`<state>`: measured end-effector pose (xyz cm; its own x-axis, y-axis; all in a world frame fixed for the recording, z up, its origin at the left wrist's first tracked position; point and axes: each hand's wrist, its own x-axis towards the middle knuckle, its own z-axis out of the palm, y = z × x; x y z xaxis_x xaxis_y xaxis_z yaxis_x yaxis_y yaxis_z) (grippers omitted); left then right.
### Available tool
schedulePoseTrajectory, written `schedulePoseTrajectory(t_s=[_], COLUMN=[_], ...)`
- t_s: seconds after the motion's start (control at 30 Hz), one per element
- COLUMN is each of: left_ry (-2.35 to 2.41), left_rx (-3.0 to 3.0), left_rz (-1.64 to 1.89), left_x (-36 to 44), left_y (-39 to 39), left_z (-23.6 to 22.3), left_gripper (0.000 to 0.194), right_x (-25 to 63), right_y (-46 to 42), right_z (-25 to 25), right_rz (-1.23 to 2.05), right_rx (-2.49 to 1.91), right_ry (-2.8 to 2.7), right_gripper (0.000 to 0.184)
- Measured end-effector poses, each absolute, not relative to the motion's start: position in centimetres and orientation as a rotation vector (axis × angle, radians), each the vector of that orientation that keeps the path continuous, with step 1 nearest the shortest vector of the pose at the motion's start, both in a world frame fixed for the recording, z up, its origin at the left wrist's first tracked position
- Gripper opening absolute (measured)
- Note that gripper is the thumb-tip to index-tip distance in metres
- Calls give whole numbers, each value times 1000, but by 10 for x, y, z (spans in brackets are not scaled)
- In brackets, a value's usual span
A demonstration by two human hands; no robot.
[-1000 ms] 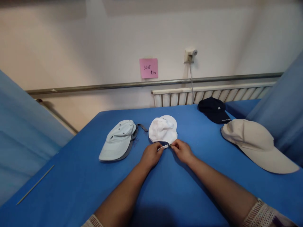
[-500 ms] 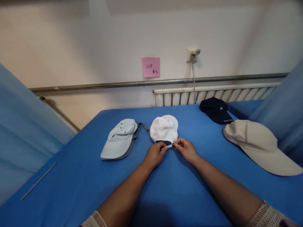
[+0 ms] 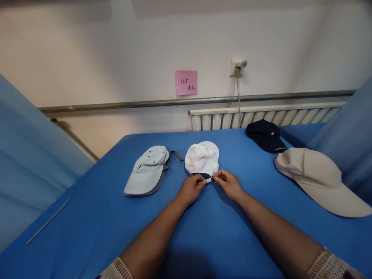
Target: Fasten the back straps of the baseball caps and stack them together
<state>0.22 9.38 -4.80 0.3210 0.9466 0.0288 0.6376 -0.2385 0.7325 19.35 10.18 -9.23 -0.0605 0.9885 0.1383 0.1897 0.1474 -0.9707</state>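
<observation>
White cap (image 3: pixel 200 159) on blue-covered table (image 3: pixel 116 232), strap (image 3: pixel 209 180) pinched in left hand's (image 3: pixel 190 190) grip, buckle (image 3: pixel 213 178) in right hand's (image 3: pixel 229 185).

A room resembling a clinic or treatment ward is shown. A flat, bed-like surface is covered by a plain blue sheet (image 3: pixel 116 232) and flanked by light-blue curtains (image 3: pixel 31 166). A metal rail (image 3: pixel 145 104) is mounted along the pale wall (image 3: pixel 139 46) above a ribbed white radiator (image 3: pixel 226 118). A handwritten pink note (image 3: pixel 186 82) and a wall socket (image 3: pixel 236 68) are also seen.
</observation>
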Motion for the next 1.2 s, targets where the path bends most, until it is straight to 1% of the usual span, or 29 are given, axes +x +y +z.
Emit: schedulePoseTrajectory(t_s=[0.17,0.53,0.87,1.03,1.2], left_ry=[1359,1322,1295,1251,1300], left_rx=[1907,1960,1950,1949,1949], left_rz=[650,624,677,668,681], left_x=[1,1,2,2,5], left_y=[98,95,95,96,95], left_z=[-52,-51,-50,-51,-53], left_gripper=[27,29,27,28,27], right_x=[195,194,193,191,187], right_y=[102,103,101,99,96], right_z=[-92,-95,-94,-91,-92], right_rz=[1057,1098,1146,1160,1228], right_rx=[-1220,-1179,-1137,-1118,-1080], right_ry=[-1448,-1423,-1408,-1423,-1403], right_gripper=[20,19,18,16,17])
